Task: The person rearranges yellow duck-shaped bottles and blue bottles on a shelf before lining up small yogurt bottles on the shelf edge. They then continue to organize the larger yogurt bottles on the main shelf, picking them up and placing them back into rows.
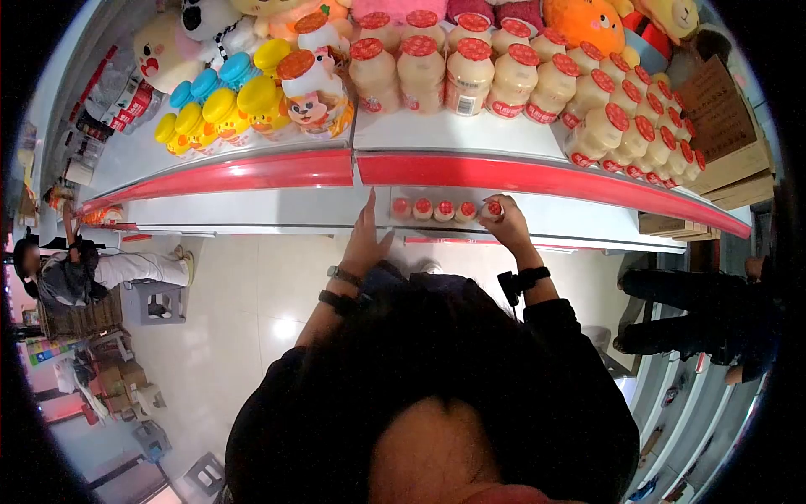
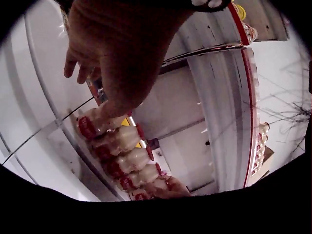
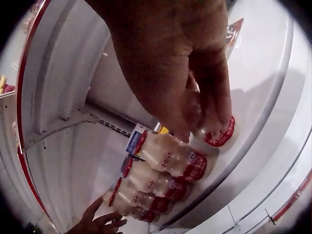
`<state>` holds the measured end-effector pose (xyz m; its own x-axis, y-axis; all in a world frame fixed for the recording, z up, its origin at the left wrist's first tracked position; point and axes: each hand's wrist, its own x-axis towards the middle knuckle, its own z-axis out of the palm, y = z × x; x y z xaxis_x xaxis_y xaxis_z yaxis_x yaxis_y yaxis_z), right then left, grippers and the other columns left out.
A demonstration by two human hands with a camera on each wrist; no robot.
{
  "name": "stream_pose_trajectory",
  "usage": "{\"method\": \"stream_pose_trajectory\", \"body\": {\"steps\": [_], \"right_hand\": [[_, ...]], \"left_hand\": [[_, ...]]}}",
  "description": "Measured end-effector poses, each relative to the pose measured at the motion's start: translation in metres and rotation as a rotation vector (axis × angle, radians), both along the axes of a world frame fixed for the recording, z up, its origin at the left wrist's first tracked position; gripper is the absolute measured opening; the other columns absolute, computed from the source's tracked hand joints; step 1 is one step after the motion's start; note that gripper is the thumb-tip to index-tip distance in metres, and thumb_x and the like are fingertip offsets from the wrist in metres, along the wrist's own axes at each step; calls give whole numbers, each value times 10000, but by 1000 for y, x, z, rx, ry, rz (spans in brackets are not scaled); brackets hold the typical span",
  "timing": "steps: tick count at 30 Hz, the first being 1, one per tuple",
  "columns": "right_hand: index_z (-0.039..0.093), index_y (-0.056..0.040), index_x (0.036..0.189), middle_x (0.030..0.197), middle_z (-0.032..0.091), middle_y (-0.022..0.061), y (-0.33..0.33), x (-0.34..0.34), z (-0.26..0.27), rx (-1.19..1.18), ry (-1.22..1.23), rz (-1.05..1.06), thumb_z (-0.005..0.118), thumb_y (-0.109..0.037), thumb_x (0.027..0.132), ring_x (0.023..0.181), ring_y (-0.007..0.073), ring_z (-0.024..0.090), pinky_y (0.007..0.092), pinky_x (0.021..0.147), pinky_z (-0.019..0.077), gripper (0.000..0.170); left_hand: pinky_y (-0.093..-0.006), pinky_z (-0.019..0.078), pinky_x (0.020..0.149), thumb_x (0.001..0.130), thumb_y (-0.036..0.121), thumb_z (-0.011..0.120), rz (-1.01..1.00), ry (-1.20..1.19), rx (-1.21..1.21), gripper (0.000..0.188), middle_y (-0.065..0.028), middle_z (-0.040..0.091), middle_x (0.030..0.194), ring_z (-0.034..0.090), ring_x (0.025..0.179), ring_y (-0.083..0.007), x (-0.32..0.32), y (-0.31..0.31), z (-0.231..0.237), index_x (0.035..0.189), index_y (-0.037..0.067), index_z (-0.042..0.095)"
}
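A row of several small cream-coloured yogurt drink bottles (image 1: pixel 444 211) with red caps stands on the lower shelf (image 1: pixel 302 207). At the row's right end my right hand (image 1: pixel 509 228) grips one yogurt drink bottle (image 3: pixel 222 135) between thumb and fingers. That bottle stands slightly apart from its neighbour (image 3: pixel 173 158), and the fingers hide its upper part. My left hand (image 1: pixel 366 238) is beside the row's left end, fingers extended and thumb spread. In the left wrist view its thumb overlaps the leftmost bottle (image 2: pixel 88 125).
The upper shelf's red front edge (image 1: pixel 504 172) overhangs the row. Above it stand large yogurt bottles (image 1: pixel 422 74), duck-shaped bottles (image 1: pixel 225 116) and plush toys (image 1: pixel 583 25). Cardboard boxes (image 1: pixel 720 126) are at the right. One person (image 1: pixel 138 267) is at the left, another (image 1: pixel 697 315) at the right.
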<state>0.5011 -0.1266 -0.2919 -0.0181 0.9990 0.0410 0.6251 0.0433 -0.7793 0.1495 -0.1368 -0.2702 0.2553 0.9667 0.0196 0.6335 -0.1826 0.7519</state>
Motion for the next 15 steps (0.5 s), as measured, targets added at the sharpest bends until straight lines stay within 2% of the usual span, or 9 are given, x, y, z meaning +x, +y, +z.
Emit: {"method": "stream_pose_trajectory", "body": {"steps": [2,5,8,11,15], "right_hand": [[579,-65,1142,1055,625,175,0,1,-8,41,16,43,785,-121,733,1006,367,617,413,890,508,462],[546,-46,1225,1154,593,136,3,9,-22,28,24,150,774,6,733,889,245,674,308,745,586,544],[518,-37,1264,1167,591,129,1,6,-7,-190,243,113,752,26,746,901,220,675,300,728,588,572],[488,-58,1274,1146,591,124,1,9,-17,-124,269,178,651,93,759,982,206,639,301,671,569,561],[486,-52,1278,1171,587,134,4,7,-18,-85,239,207,667,96,753,998,234,640,313,704,580,574]], "left_hand": [[-497,389,1076,825,139,695,-5,-12,4,965,-309,338,1456,400,1307,-477,-1,3,-1,1543,67,54],[-499,425,1043,834,146,691,-21,-45,17,965,-314,362,1435,442,1273,-476,-1,4,-5,1547,85,44],[-498,444,1024,840,150,685,-24,-49,-48,964,-309,378,1426,477,1248,-462,3,3,3,1552,112,35],[-499,454,1012,844,156,679,-45,-66,-15,967,-304,389,1420,501,1231,-446,1,3,-3,1556,136,25],[-500,462,998,847,163,676,-50,-52,-24,968,-300,391,1420,520,1213,-434,-3,2,-9,1558,152,19]]}}
